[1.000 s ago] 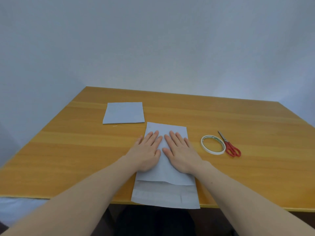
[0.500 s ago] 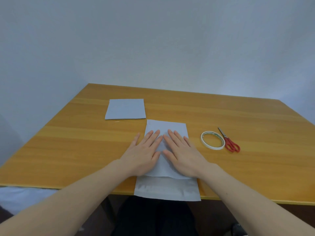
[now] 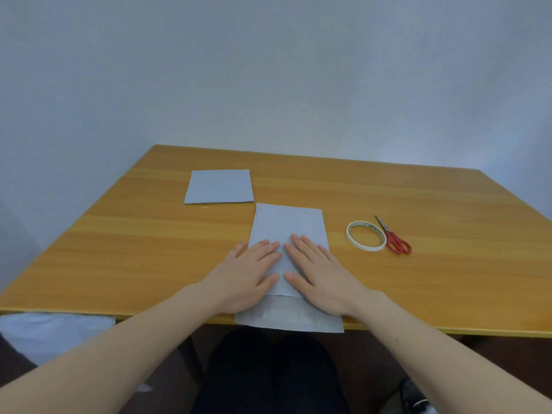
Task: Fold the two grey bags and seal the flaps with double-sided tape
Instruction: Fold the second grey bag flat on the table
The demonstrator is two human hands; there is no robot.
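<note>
A: Head view: both hands, left (image 3: 248,276) and right (image 3: 321,276), flat with fingers straight on the bag (image 3: 288,225) at the table's (image 3: 119,249) near edge.
B: Long axis runs away from you; flap (image 3: 286,319) lies behind the palms, overhanging.

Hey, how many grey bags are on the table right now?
2. One grey bag lies under both hands at the near edge; a folded grey bag sits farther back, to the left.

bare forearms, no sleeves (dark trousers (image 3: 268,375) below the table edge).
</note>
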